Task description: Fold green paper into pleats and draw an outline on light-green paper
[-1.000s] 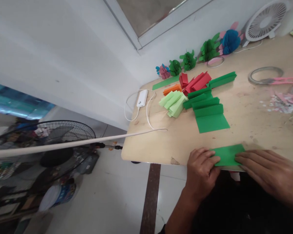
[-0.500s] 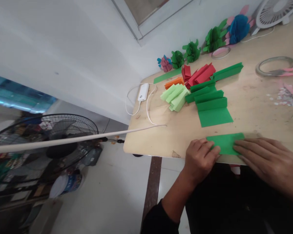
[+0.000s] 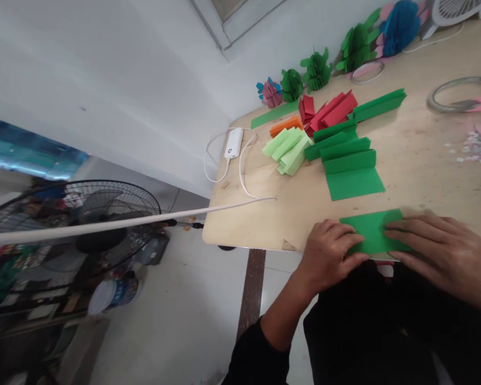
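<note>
A green sheet of paper (image 3: 371, 231) lies at the table's front edge between my two hands. At its left end is my left hand (image 3: 331, 248), closed on the paper, with the index finger on top and the thumb by the near edge. My right hand (image 3: 444, 248) rests flat across the right end, fingers stretched out and together. They cover that corner of the sheet. Just beyond lies a pleated green paper strip (image 3: 355, 184), its nearest panel flat.
Folded light green (image 3: 291, 149), red (image 3: 331, 115) and orange paper (image 3: 286, 126) lie farther back. Paper turtles (image 3: 318, 71) line the wall. A white power bank (image 3: 234, 143) with a cable sits left. Scissors (image 3: 471, 104) and paper scraps (image 3: 479, 147) are at right. A pale rod (image 3: 144, 219) crosses the left side.
My left thumb and index finger have spread further along the sheet, and more of the paper's depth shows. My right hand stays nearly in place. The whole view has shifted slightly.
</note>
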`<state>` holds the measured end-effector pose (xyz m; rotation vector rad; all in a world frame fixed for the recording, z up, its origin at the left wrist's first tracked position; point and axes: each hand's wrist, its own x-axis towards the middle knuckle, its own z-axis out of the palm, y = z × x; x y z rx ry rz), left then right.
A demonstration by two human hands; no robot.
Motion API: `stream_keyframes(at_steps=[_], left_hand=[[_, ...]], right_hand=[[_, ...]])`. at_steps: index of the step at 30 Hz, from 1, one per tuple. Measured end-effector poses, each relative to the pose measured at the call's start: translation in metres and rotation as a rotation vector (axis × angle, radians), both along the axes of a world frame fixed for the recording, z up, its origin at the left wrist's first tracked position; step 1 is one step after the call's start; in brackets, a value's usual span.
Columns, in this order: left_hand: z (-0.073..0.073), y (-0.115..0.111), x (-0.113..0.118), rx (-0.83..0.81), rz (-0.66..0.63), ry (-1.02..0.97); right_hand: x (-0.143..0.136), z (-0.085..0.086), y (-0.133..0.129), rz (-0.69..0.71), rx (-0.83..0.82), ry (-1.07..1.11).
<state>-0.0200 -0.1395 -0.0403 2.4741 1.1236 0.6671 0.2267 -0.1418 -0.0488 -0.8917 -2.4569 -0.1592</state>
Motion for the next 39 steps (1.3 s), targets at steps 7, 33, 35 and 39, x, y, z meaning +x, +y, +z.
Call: stream_keyframes(at_steps=[7,33,35,39], left_hand=[[0.005,0.008,-0.002,-0.115,-0.038,0.042],[0.008,0.003,0.004,-0.135,-0.067,0.198],[0.010,0.005,0.004,-0.141,-0.083,0.219],[0.013,0.009,0.002,-0.155,-0.102,0.232]], right_hand=[[0.001,0.000,0.003,0.010,-0.033,0.031],[0.001,0.011,0.009,-0.001,-0.024,0.082],[0.002,0.011,0.009,-0.004,-0.019,0.085],[0.003,0.010,0.011,0.006,-0.015,0.085]])
